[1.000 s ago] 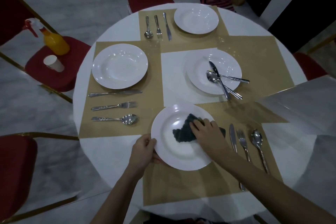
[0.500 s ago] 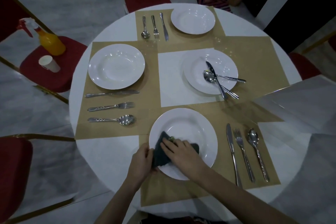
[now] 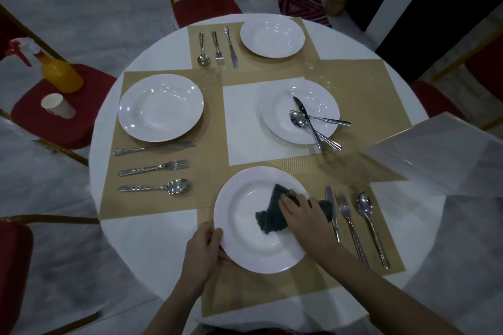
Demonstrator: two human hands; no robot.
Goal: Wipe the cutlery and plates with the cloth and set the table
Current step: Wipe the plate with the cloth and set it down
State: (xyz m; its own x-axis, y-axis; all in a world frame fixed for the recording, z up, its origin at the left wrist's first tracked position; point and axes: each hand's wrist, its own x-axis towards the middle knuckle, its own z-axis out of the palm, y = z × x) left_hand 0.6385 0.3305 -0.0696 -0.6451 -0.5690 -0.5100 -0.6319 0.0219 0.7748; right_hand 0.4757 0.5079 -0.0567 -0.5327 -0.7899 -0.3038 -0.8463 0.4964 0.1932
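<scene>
A white plate [image 3: 245,239] lies on the near tan placemat [image 3: 258,291]. My left hand [image 3: 202,250] grips its left rim, thumb on top. My right hand [image 3: 302,215] presses a dark cloth [image 3: 270,217] flat onto the plate's right side. To the right of that plate lie a knife [image 3: 333,212], a fork [image 3: 349,226] and a spoon [image 3: 370,223]. Another white plate [image 3: 275,111] at centre right carries a crossed knife, fork and spoon [image 3: 310,122]. Set plates lie at the left [image 3: 160,107] and at the far side [image 3: 272,38], each with cutlery beside it.
The round white table [image 3: 152,234] is ringed by red chairs. The left chair [image 3: 54,117] bears an orange spray bottle [image 3: 58,73] and a paper cup [image 3: 57,105]. A clear sheet [image 3: 441,155] overhangs the table's right edge. A basket [image 3: 337,0] stands on the floor beyond.
My right hand has swept the cloth from the plate's near left part over to its right side. My left hand has stayed at the left rim.
</scene>
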